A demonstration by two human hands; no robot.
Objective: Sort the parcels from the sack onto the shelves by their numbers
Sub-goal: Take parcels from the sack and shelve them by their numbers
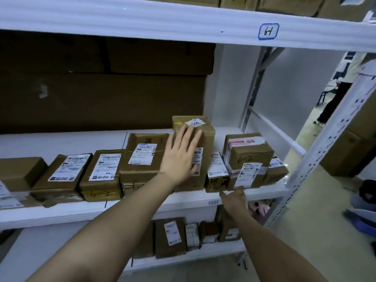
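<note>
A left hand (pixel 181 157), fingers straight, is pressing flat against a tall brown cardboard parcel (pixel 200 157) on the white metal shelf (pixel 122 208); the right hand (pixel 234 197) is reaching below a small labelled brown box (pixel 247 174), its grip impossible to tell.

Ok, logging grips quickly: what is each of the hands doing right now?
Left hand: open, fingers flat against the tall brown cardboard parcel.
Right hand: at the white shelf edge; grip cannot be told.

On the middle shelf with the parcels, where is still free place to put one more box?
Bare shelf board lies behind the front parcel row, up to the big dark cartons. A smaller free patch is behind the taped box, toward the right post. The front edge is crowded, under the left hand too.
</note>
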